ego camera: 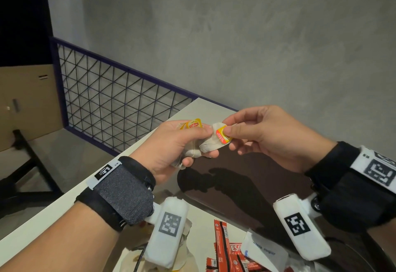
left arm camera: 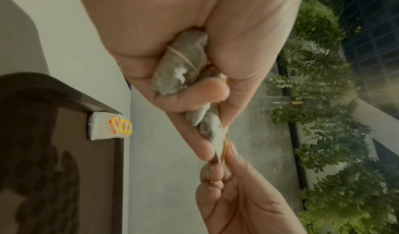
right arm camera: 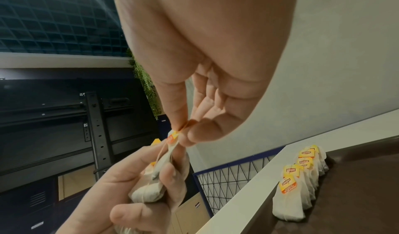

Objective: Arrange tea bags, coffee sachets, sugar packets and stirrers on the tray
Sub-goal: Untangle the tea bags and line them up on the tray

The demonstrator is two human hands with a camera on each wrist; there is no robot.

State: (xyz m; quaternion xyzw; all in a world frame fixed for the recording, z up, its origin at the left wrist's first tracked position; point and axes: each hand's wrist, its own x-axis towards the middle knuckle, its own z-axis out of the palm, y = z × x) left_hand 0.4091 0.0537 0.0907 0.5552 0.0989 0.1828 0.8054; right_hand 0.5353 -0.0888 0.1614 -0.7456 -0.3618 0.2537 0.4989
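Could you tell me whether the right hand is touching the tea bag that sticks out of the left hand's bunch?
Touching. In the head view the right hand pinches the tea bag at its tag, thumb on top; the left hand grips the bunch.

The head view looks forward and down from above at both hands over the brown tray (ego camera: 246, 177), with a grey wall far behind. The left wrist view sits very close under its palm, facing along the fingers toward plants. The right wrist view, equally close, faces a dark rack. All three share the tea bags (ego camera: 211, 143) held between the hands.
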